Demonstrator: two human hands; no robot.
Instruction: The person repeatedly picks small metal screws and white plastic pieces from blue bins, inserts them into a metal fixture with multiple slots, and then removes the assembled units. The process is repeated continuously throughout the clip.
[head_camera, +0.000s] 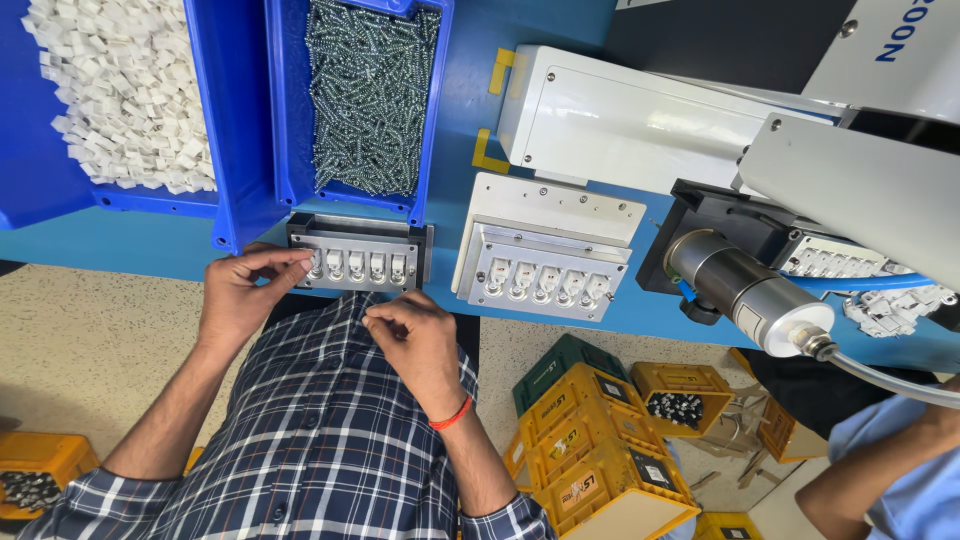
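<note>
Grey metal, the fixture (358, 254) sits at the near edge of the blue bench (560, 330), its row of pockets each holding a small white part. Our left hand (243, 292) has fingertips pinched at the leftmost pocket, seemingly seating a piece. Our right hand (418, 340) hovers just below the fixture, fingers curled; whether it holds anything we cannot tell. We judge loading is underway. Beyond the pinch lie the screw bin (372, 95) and white-parts bin (125, 95); rightward, a second fixture (545, 250).
</note>
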